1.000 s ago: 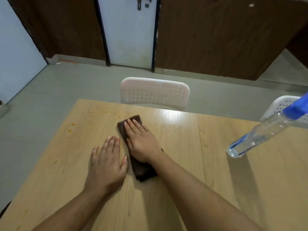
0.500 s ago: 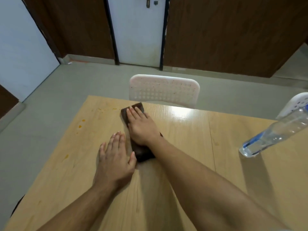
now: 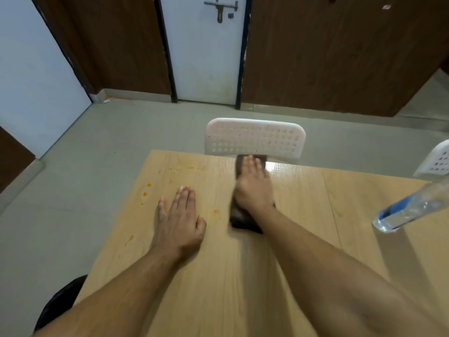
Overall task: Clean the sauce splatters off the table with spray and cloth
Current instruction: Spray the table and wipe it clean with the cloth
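Left hand (image 3: 178, 221) flat on tabletop (image 3: 218, 276), grip open, holding nothing; right hand (image 3: 254, 188) pressing cloth (image 3: 240, 221) with straight fingers near far edge; orange splatters (image 3: 145, 190) left; bottle (image 3: 413, 207) right; chair (image 3: 255, 138) beyond.

Plain room in a home or modest canteen, set up for eating.

Shown by a light wood-laminate table (image 3: 243, 276) with orange sauce splatters (image 3: 145, 190) toward its left edge, and white perforated plastic chairs: one (image 3: 255, 139) pushed in at the far side, another (image 3: 435, 161) at the right. Backed by dark brown wood-panelled walls (image 3: 340, 52) around a scuffed white door (image 3: 204, 57) with a metal sliding bolt (image 3: 220, 7). Floored in plain grey (image 3: 109, 142), with a pale blue panel (image 3: 29, 76) at left.
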